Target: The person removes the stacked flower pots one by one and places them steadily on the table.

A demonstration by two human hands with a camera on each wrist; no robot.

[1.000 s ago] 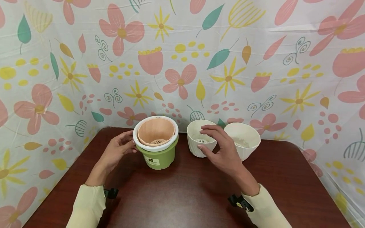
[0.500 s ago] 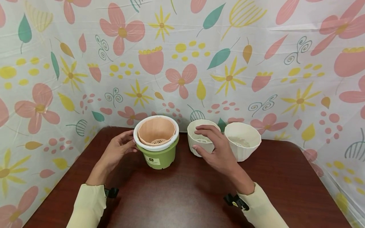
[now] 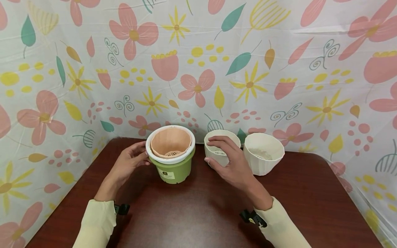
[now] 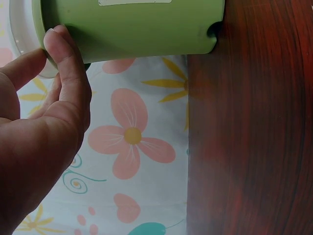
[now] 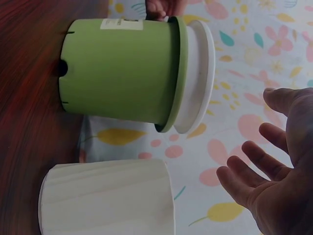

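Note:
A green flowerpot (image 3: 180,170) stands upright on the table with a white pot (image 3: 186,154) nested inside it. Inside the white one sits a peach pot (image 3: 170,140) with a perforated base. My left hand (image 3: 128,162) holds the stack at its left side, thumb and fingertips at the rims, as the left wrist view shows closely. My right hand (image 3: 234,168), fingers spread and gently bent, hovers in front of a cream pot (image 3: 231,137) and hides part of it. Nothing lies between its fingers in the right wrist view. A second cream pot (image 3: 263,165) stands just to the right.
The dark wooden table (image 3: 183,217) extends toward me in front of the pots. Close behind them hangs a flower-printed cloth (image 3: 198,113), which also runs along the left and right sides. A label (image 3: 167,175) is on the green pot's front.
My right hand has moved left, away from the second cream pot and across the first one. The left hand and the stacked pots stay where they were.

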